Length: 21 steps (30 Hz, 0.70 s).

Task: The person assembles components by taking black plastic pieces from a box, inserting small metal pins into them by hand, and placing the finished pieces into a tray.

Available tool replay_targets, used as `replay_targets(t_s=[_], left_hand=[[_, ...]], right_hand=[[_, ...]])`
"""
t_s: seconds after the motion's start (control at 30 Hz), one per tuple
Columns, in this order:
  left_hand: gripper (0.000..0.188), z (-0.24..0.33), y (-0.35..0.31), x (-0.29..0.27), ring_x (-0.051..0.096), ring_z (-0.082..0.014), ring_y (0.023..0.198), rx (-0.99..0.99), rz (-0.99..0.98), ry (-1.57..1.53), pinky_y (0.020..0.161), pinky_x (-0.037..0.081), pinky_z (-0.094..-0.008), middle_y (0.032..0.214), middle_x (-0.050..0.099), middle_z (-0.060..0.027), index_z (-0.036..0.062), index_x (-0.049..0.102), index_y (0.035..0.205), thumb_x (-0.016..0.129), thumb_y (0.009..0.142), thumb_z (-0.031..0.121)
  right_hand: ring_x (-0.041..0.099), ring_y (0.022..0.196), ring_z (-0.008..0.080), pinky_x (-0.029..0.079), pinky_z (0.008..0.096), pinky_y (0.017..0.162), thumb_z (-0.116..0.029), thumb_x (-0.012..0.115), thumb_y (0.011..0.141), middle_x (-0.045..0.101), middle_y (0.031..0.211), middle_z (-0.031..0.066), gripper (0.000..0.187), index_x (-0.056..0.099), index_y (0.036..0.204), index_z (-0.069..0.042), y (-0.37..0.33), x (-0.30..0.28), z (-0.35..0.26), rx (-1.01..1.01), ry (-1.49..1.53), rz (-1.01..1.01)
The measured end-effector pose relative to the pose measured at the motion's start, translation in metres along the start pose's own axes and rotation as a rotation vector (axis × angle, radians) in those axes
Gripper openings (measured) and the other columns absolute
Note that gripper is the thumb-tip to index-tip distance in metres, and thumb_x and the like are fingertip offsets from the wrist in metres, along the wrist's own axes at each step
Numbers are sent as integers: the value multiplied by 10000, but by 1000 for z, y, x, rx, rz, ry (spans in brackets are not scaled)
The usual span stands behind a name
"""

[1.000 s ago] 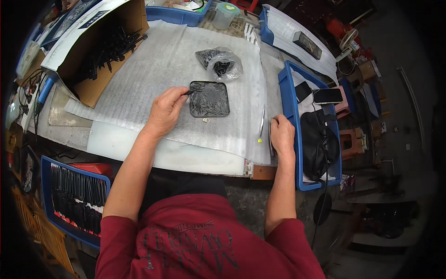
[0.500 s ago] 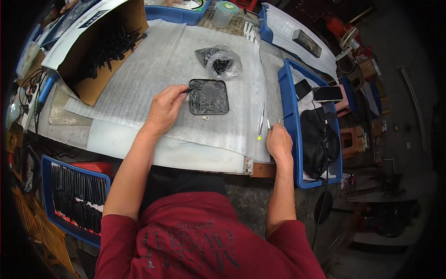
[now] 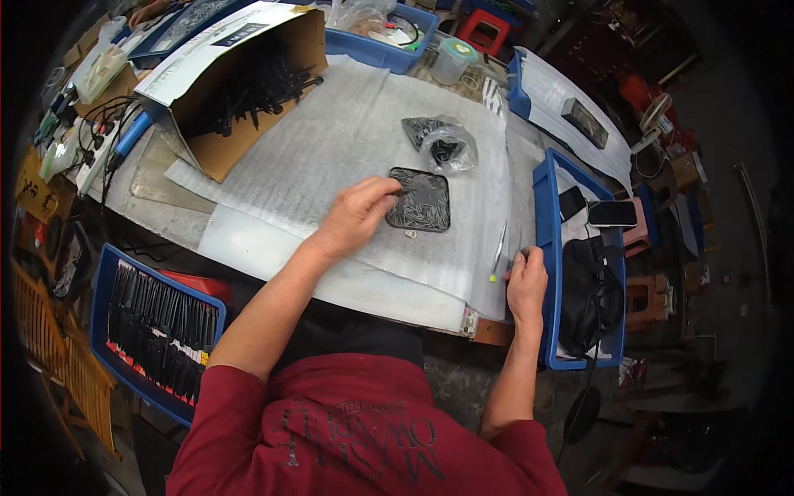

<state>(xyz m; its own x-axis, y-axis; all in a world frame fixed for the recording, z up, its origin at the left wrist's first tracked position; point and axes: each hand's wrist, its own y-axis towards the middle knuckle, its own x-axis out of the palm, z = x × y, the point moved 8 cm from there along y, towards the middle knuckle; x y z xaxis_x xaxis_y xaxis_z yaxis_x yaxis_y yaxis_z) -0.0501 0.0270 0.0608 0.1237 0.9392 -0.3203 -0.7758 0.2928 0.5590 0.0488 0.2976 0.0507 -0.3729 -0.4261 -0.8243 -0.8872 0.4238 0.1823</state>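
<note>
The hands are apart: left hand (image 3: pixel 351 217) pinched at the left rim of the tin (image 3: pixel 449 204), right hand (image 3: pixel 527 285) curled beside the blue tray (image 3: pixel 542 202); contents of either grip cannot be told. Pins (image 3: pixel 426 208) remain plentiful; completed quantity undetermined.

Bench (image 3: pixel 519 192) farther right in view, left hand's (image 3: pixel 351 219) fingertips now over the tin's (image 3: pixel 449 203) left edge, another person's hand (image 3: pixel 150 11) appearing upper left

The left hand (image 3: pixel 354 219) reaches over a square tin (image 3: pixel 449 202) of dark pieces (image 3: pixel 423 211).
</note>
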Motion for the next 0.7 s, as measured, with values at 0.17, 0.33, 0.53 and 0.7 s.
replay_targets(t_s=[0.17, 0.33, 0.53, 0.7], left_hand=[[154, 29, -3, 5, 547, -217, 671, 117, -79, 35, 581, 433, -290, 763, 548, -96, 0, 549, 895, 539, 742, -15], [205, 55, -13, 6, 548, -232, 661, 211, -108, 54, 566, 431, -299, 749, 538, -97, 11, 554, 910, 548, 712, -41], [214, 65, -24, 1, 552, -244, 669, 239, -120, 45, 570, 436, -315, 754, 544, -99, 12, 558, 905, 555, 696, -37], [205, 66, -30, -2, 552, -244, 669, 268, -113, 90, 569, 434, -317, 754, 545, -95, 11, 554, 888, 561, 688, -32]], right_hand=[[528, 546, 212, 412, 311, 532, -86, 466, 818, 547, 688, 140, 109, 475, 856, 15, -4, -18, -22, -194, 251, 182], [509, 572, 124, 414, 246, 526, -50, 565, 742, 571, 740, 90, 164, 527, 888, 15, -26, -17, -82, -366, 458, -104], [501, 525, 194, 394, 274, 487, 3, 590, 698, 534, 674, 103, 149, 551, 842, -1, -45, -13, -134, -670, 353, -189], [487, 506, 204, 385, 286, 472, 26, 583, 695, 519, 639, 100, 144, 546, 833, 3, -49, -12, -142, -718, 353, -203]])
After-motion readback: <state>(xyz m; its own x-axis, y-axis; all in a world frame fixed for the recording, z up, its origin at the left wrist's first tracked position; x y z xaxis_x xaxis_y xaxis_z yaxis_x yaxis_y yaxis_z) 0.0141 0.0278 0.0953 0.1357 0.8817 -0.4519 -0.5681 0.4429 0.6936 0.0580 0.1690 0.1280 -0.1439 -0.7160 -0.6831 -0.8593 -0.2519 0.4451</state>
